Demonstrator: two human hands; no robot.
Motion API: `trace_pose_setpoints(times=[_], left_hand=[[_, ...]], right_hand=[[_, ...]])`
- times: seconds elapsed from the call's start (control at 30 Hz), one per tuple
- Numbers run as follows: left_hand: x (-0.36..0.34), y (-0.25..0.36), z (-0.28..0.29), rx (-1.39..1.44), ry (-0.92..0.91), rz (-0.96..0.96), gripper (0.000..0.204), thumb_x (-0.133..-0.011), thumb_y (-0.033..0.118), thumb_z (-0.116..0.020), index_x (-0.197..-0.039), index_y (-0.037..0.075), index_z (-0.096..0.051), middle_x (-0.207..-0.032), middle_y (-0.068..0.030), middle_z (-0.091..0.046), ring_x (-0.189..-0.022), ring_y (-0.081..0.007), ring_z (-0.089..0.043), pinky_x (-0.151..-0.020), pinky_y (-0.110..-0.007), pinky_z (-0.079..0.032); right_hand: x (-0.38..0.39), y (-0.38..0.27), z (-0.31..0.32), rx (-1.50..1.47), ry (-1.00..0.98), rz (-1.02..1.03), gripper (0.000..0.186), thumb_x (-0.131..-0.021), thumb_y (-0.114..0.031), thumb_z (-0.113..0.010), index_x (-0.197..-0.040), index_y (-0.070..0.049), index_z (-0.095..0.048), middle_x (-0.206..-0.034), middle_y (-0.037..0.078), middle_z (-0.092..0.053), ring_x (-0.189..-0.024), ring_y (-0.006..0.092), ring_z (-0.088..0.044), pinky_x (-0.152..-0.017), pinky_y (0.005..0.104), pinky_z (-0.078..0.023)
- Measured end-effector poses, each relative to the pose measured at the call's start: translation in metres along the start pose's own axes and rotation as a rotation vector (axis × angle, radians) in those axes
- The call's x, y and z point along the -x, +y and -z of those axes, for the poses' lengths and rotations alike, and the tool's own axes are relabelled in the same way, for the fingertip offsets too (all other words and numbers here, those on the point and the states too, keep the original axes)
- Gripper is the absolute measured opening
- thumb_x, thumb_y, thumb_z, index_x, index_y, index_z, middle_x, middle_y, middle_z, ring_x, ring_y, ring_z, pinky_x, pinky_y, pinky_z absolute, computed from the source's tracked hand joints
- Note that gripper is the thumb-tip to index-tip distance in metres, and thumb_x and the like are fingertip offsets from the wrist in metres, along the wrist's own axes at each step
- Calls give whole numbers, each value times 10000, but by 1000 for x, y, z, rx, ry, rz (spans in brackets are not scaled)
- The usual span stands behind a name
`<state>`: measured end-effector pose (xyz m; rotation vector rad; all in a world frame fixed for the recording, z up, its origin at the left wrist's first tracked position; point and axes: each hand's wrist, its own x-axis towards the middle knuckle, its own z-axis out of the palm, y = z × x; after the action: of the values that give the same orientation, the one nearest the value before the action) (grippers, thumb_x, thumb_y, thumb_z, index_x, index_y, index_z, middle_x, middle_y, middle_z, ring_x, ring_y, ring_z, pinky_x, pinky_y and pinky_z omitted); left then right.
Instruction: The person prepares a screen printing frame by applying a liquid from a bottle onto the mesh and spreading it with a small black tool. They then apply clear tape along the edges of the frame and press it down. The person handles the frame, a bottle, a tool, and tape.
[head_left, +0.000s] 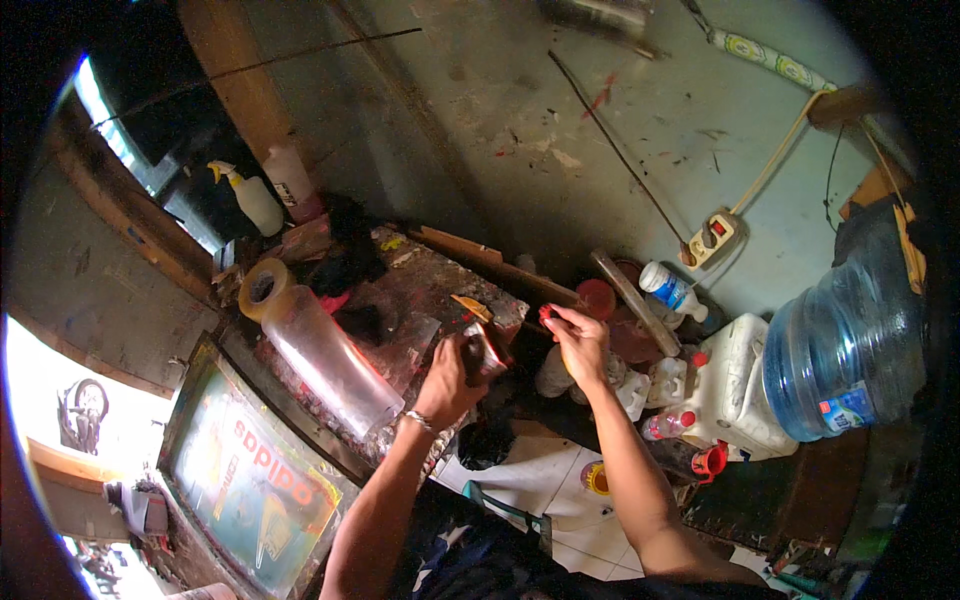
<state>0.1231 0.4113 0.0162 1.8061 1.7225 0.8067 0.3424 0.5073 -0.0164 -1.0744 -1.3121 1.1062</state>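
Observation:
My left hand (pixel 450 375) grips a small dark container (pixel 490 345) with red on it, near the corner of a paint-stained bench (pixel 405 290). My right hand (pixel 580 340), to the right of the container and apart from it, pinches a small red object (pixel 549 312), perhaps a cap. An orange-yellow sliver (pixel 470 306) lies beside the container. A long clear plastic roll (pixel 335 365) and a tape roll (pixel 268 288) lie to the left on the bench, by dark cloth (pixel 365 260).
A printing screen (pixel 245 460) leans at lower left. Spray bottle (pixel 255 205) stands at back left. To the right are a white jerrycan (pixel 730 390), blue water jug (pixel 830 360), red cup (pixel 708 462), several bottles (pixel 675 292) and a power strip (pixel 708 238) against the wall (pixel 600 140). White tiles (pixel 600 540) show below.

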Motion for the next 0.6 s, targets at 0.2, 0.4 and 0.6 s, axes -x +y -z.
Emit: trace_pose_setpoints(times=[0.2,0.4,0.6], left_hand=[[-14,2,48,303,-239,61,309,-890,251,-716,-1014,-20,-636,-826,-180,-648,-770,-178,-610,-701,-373,-487],[-55,-39,26,151,-448,41,341,-926,273,-706,-1094,-16,-638,-892,-96,-682,-846,-152,-613,-742,-334,-505],[-42,-57,-3,-223,-49,-69,316,-883,299,-699,-1116,86,-677,-1116,-134,-605,-1050,-338,-560,-897,-467,-449]], right_hand=[[33,-5,51,-207,34,-206,248,-892,5,-699,-1138,34,-697,-1014,67,-731,-865,96,-669,-783,233,-531],[35,-2,35,-239,-108,-289,265,-930,-58,-673,-1190,-7,-691,-1036,37,-734,-891,79,-668,-749,229,-538],[20,3,-16,248,-237,44,264,-866,-25,-703,-1128,-43,-723,-956,90,-731,-760,125,-660,-685,269,-520]])
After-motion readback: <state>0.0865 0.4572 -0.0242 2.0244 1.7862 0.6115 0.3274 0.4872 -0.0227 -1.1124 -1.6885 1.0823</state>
